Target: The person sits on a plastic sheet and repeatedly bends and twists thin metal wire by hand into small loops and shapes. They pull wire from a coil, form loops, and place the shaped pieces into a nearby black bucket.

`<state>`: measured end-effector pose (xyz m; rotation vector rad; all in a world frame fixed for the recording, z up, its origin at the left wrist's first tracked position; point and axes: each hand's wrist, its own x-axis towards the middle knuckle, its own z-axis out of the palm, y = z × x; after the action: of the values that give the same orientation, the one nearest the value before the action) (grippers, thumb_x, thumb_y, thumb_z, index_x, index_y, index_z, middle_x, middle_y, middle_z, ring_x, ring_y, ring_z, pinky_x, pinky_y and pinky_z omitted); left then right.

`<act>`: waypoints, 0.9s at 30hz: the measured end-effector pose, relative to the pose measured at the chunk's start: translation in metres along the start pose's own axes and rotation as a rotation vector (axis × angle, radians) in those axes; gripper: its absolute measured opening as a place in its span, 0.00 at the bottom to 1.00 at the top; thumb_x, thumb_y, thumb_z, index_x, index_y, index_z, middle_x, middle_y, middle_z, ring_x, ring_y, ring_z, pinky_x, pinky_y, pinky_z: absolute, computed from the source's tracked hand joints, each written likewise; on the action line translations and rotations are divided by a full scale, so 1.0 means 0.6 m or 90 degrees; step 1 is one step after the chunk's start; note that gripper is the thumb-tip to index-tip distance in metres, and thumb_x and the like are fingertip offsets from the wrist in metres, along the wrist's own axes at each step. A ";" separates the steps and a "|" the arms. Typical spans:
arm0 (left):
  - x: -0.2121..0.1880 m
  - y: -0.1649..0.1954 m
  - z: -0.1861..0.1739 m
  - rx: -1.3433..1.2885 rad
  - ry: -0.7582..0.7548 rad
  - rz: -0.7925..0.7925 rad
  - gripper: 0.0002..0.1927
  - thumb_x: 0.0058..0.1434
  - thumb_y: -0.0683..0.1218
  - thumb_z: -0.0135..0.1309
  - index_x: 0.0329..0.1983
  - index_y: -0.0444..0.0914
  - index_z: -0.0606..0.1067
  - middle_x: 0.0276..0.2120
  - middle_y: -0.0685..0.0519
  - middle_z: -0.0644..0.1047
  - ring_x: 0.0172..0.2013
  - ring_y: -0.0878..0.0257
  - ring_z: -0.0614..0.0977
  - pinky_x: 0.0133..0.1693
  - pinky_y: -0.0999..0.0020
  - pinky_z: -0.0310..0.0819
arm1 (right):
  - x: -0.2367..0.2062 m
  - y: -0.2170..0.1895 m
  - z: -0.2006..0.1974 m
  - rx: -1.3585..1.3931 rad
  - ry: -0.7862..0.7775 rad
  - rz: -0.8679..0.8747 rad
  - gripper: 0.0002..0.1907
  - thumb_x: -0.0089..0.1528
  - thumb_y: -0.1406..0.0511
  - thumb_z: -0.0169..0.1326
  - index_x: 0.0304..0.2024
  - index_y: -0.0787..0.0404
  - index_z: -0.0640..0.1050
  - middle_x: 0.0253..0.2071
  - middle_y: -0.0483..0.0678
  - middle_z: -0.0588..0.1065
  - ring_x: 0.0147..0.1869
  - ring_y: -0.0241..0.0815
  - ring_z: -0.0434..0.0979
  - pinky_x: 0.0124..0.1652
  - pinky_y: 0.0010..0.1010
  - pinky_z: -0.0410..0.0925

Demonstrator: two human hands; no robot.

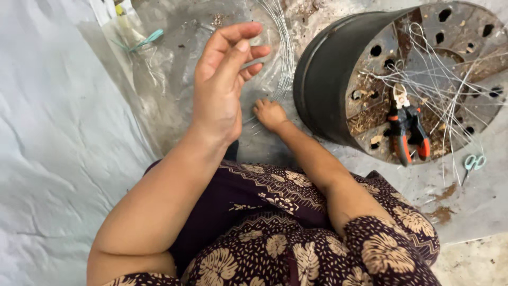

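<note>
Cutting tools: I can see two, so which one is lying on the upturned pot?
The pliers with red and black handles, lying among loose wires on the black pot's holed bottom. The small pale green scissors lie on the ground sheet beside the pot.

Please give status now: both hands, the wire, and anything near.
Left hand raised, open. Right hand down on thin wire coil. Pliers on upturned black pot nearby.

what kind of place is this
Probably a floor-level craft or garden work spot: a plastic sheet spread on the ground, an upturned black pot with soil on it, pliers and loose wire by the hands.
</note>
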<state>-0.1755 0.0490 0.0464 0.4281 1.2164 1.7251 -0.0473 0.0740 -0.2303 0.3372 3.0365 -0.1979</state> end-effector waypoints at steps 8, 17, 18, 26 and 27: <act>-0.010 -0.013 -0.049 0.070 0.010 0.045 0.09 0.73 0.46 0.50 0.53 0.41 0.76 0.52 0.57 0.78 0.49 0.67 0.81 0.49 0.70 0.71 | -0.020 0.009 -0.061 0.027 0.074 -0.066 0.05 0.58 0.64 0.51 0.29 0.54 0.78 0.35 0.45 0.75 0.36 0.45 0.79 0.32 0.38 0.73; -0.040 -0.034 -0.052 0.023 -0.027 0.058 0.08 0.71 0.47 0.52 0.49 0.42 0.77 0.47 0.56 0.81 0.44 0.67 0.81 0.45 0.71 0.71 | -0.025 -0.010 -0.217 -0.002 0.059 0.051 0.08 0.61 0.65 0.49 0.38 0.55 0.79 0.39 0.47 0.77 0.41 0.49 0.81 0.34 0.41 0.74; -0.051 -0.035 -0.047 -0.011 -0.022 0.047 0.08 0.71 0.47 0.52 0.49 0.41 0.77 0.47 0.56 0.81 0.43 0.67 0.81 0.44 0.70 0.71 | -0.028 -0.011 -0.217 -0.010 0.040 0.072 0.09 0.60 0.66 0.49 0.39 0.55 0.79 0.40 0.47 0.78 0.43 0.49 0.81 0.33 0.41 0.74; -0.111 -0.015 -0.038 0.018 -0.093 0.020 0.10 0.73 0.49 0.50 0.52 0.42 0.77 0.50 0.56 0.81 0.47 0.67 0.82 0.50 0.71 0.71 | -0.052 -0.070 -0.095 -0.097 -0.109 0.111 0.13 0.63 0.61 0.47 0.46 0.51 0.80 0.49 0.46 0.76 0.54 0.47 0.76 0.46 0.47 0.69; -0.105 -0.011 -0.038 0.010 -0.091 0.019 0.10 0.73 0.49 0.50 0.52 0.42 0.77 0.50 0.56 0.81 0.47 0.67 0.82 0.51 0.71 0.71 | -0.049 -0.070 -0.084 -0.108 -0.107 0.114 0.13 0.64 0.61 0.47 0.46 0.51 0.81 0.50 0.46 0.76 0.55 0.47 0.75 0.47 0.48 0.68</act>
<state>-0.1577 -0.0160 0.0445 0.5718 1.1258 1.6819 -0.0313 0.0338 -0.1730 0.5456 2.8125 0.0403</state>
